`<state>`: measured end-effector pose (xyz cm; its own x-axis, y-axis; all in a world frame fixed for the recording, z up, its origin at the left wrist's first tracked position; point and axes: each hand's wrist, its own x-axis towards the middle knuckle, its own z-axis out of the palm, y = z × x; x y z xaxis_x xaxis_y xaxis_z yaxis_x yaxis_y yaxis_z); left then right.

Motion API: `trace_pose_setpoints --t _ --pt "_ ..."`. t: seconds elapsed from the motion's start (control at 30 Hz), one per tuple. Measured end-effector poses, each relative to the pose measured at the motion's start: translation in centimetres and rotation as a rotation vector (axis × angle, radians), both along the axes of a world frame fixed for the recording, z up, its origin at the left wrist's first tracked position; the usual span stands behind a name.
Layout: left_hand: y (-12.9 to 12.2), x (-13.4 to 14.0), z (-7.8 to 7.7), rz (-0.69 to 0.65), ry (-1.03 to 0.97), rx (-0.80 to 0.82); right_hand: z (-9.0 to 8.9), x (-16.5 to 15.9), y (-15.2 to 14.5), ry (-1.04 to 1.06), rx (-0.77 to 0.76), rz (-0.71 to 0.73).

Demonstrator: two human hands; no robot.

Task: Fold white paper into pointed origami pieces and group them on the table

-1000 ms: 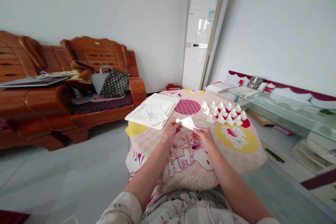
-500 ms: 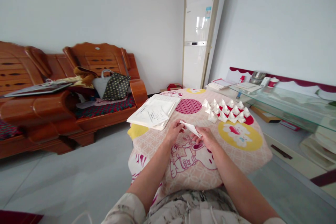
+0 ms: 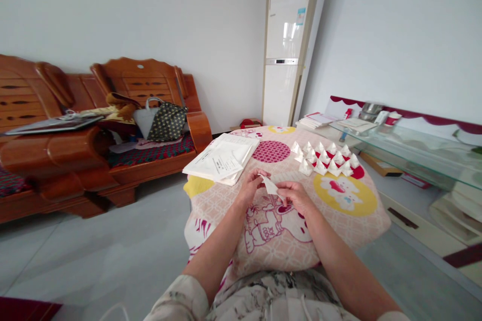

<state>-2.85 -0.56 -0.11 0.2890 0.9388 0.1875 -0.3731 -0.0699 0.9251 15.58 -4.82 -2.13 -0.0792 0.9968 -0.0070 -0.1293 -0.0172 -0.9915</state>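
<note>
A small piece of folded white paper (image 3: 270, 186) is held between my two hands, just above the patterned cloth (image 3: 241, 256). My left hand (image 3: 251, 187) pinches its upper left end. On its lower right end the fingers of my right hand (image 3: 295, 194) are closed. Ahead and to the right stand several white folded paper pyramids (image 3: 321, 167) in rows. Beyond my left hand lies a stack of white paper sheets (image 3: 220, 158), with a smaller printed sheet on top.
To the right is a glass-topped cabinet (image 3: 414, 145) with a cup (image 3: 392, 118) and papers on it. A wooden sofa (image 3: 143, 80) holding bags and clothes stands at the left. The tall white air conditioner (image 3: 286, 40) fills the back corner.
The folded paper has turned in my hands and shows a broader face. My right hand has shifted slightly left and its grip on the paper has altered.
</note>
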Motion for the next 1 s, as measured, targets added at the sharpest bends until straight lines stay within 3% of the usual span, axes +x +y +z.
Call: trace_pose_setpoints --t 0.17,0.33,0.47,0.6,0.73,1.0 --pt "0.1 0.1 0.0 0.003 -0.005 -0.054 0.2 0.0 0.0 0.034 0.040 -0.010" --pt "0.4 0.3 -0.1 -0.004 -0.067 -0.172 0.4 0.0 0.0 0.058 0.055 -0.141" --pt "0.4 0.3 -0.4 -0.022 0.009 -0.145 0.5 -0.1 0.1 0.047 0.061 -0.213" --pt "0.3 0.3 -0.6 -0.002 0.123 -0.121 0.8 -0.3 -0.1 0.063 0.010 -0.168" --pt "0.3 0.3 -0.8 -0.036 0.136 -0.060 0.8 -0.4 -0.2 0.135 -0.028 -0.141" --pt "0.4 0.9 -1.3 -0.116 0.139 -0.033 0.3 -0.3 0.0 0.073 -0.040 -0.078"
